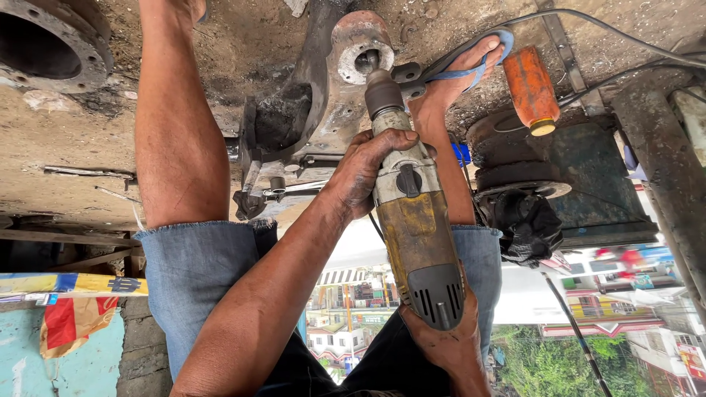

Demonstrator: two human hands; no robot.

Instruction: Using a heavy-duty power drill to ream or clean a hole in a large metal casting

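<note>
My left hand is wrapped around the front body of a worn yellow and grey power drill. My right hand grips its rear handle, under the black vented end. The drill's dark nose is pressed into the bore of a rusty metal hub part lying on the dirty ground. A greasy dark arm of the same part extends to the left. My foot in a blue flip-flop rests against the part's right side. My bare legs in denim shorts flank the drill.
An orange plastic bottle lies right of the foot. Beside it are stacked dark discs, a black rag and black cables. A round rusty flange sits at the far left. A wrench lies near the part.
</note>
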